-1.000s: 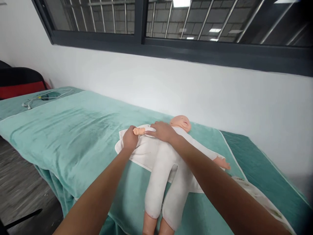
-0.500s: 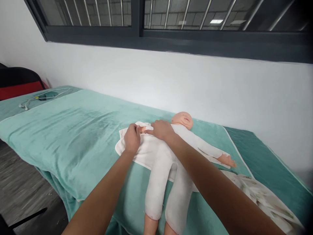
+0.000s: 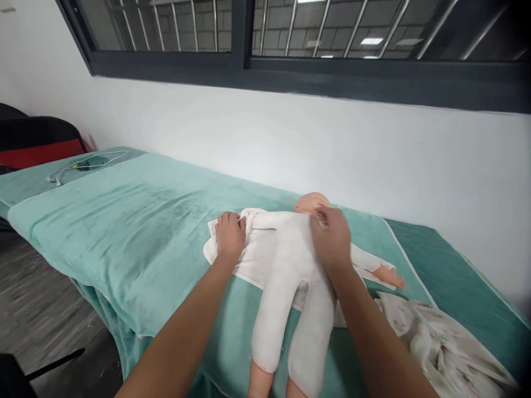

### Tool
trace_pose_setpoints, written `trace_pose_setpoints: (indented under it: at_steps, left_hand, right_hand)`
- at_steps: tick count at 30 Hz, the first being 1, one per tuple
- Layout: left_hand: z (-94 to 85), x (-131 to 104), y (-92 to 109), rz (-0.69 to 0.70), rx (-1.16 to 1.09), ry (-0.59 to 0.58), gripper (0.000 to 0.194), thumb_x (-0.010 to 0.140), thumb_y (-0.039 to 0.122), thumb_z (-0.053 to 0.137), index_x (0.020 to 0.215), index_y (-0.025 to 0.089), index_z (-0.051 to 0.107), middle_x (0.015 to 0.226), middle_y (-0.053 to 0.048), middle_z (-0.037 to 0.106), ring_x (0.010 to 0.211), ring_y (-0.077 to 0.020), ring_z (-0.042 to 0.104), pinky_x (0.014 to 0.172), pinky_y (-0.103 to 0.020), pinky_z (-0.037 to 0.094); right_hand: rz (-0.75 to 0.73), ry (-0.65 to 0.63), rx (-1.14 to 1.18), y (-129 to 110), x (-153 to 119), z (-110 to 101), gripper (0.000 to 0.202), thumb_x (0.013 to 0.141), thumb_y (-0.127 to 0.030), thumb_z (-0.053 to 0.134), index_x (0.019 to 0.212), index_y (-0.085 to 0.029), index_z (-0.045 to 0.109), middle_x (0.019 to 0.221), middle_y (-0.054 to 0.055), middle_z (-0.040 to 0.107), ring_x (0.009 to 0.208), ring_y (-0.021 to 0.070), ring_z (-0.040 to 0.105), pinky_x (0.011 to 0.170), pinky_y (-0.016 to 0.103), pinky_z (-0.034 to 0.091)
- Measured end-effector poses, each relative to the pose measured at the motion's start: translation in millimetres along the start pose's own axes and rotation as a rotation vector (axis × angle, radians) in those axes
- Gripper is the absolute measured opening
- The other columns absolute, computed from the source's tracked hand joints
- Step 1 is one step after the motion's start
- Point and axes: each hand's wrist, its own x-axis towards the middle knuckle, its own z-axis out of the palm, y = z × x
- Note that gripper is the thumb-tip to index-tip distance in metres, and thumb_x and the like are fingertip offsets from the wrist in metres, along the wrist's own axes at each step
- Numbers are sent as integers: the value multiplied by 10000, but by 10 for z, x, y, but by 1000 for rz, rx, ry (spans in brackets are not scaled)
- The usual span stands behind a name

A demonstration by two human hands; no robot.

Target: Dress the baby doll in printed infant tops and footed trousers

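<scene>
A baby doll (image 3: 286, 254) with a white cloth body and bare plastic head, hand and feet lies on its back. Beneath it a white baby garment (image 3: 253, 251) is spread open. My left hand (image 3: 231, 235) is closed over the end of the doll's outstretched arm on the left, hiding the doll's hand there. Over the doll's upper chest, just below its head (image 3: 311, 201), my right hand (image 3: 332, 237) is curled with the fingertips together. Slight blur hides what those fingers hold, if anything. The doll's other hand (image 3: 389, 275) lies bare at the right.
A green blanket (image 3: 124, 221) covers the bed. At the right lies a crumpled patterned cloth (image 3: 440, 337). A coiled cable (image 3: 89, 164) rests at the far left, near a black and red chair (image 3: 41, 146). A white wall (image 3: 207, 127) with a barred window rises behind.
My right hand has left the doll's arm by my left hand and moved right to the doll's upper chest. My left hand stays at the arm's end. The view has shifted slightly.
</scene>
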Motion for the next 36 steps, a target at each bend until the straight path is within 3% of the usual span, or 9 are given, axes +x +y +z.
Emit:
trace_pose_setpoints:
  at_steps: [2, 5, 9, 13, 20, 23, 27, 30, 36]
  left_hand:
    - [-31, -30, 50, 88, 19, -8, 215, 988, 334, 468, 1016, 184, 619, 1100, -112, 651, 1085, -291, 539, 912, -418, 402]
    - [-94, -90, 143, 293, 36, -31, 206, 1004, 296, 427, 1023, 191, 603, 1102, -108, 658, 1077, -275, 539, 908, -417, 383]
    - [-155, -174, 248, 457, -1, -114, 222, 1015, 279, 388, 1001, 193, 592, 1091, -106, 661, 1060, -261, 552, 899, -402, 388]
    - [-153, -215, 395, 334, -236, -191, 174, 1005, 297, 418, 1018, 209, 567, 1081, -80, 659, 1031, -218, 585, 876, -339, 423]
    - [-188, 14, 800, -3, -549, -301, 150, 968, 336, 477, 885, 218, 517, 807, 7, 622, 770, -156, 558, 721, -279, 388]
    - [-285, 135, 935, 1, -615, -298, 142, 961, 334, 475, 888, 215, 498, 779, 20, 582, 743, -140, 532, 706, -265, 371]
    - [-396, 222, 1114, 49, -624, -309, 143, 961, 337, 467, 894, 212, 488, 799, 12, 586, 758, -141, 534, 714, -263, 377]
    - [-451, 215, 1224, 84, -534, -357, 127, 944, 319, 487, 880, 210, 502, 843, -11, 630, 800, -159, 564, 738, -278, 394]
    - [-804, -50, 1354, 108, -443, -550, 119, 880, 243, 530, 793, 196, 595, 881, -34, 706, 841, -183, 631, 787, -312, 460]
  right_hand:
    - [197, 91, -35, 251, -179, -156, 286, 917, -372, 453, 1053, -182, 619, 1038, 125, 659, 931, 253, 599, 835, 366, 445]
    - [372, -61, -119, 452, -356, -294, 335, 945, -459, 414, 1022, -202, 614, 854, 88, 680, 797, 247, 605, 699, 335, 398]
    - [453, -218, -367, 401, -378, -382, 448, 980, -516, 312, 1036, -215, 638, 857, 139, 702, 808, 293, 641, 653, 338, 353]
    - [481, -207, -220, 389, -363, -368, 414, 952, -558, 371, 1008, -235, 623, 894, 122, 727, 875, 310, 650, 703, 357, 391]
    - [424, -199, 480, 524, -431, -154, 476, 871, -576, 536, 1186, -218, 546, 979, 69, 717, 860, 228, 650, 766, 343, 496]
    - [367, -265, 597, 562, -439, -53, 576, 866, -594, 544, 1303, -221, 499, 1247, 110, 650, 1091, 259, 624, 941, 408, 497]
    - [203, -388, 595, 627, -456, 55, 635, 900, -631, 490, 1397, -241, 437, 1527, 108, 432, 1388, 275, 427, 1179, 452, 319]
    - [147, -449, 581, 661, -471, 89, 643, 926, -644, 444, 1445, -268, 398, 1574, 82, 375, 1457, 263, 337, 1229, 448, 237]
    - [169, -405, 592, 637, -470, 97, 643, 917, -637, 465, 1413, -229, 438, 1516, 113, 444, 1397, 275, 421, 1198, 458, 301]
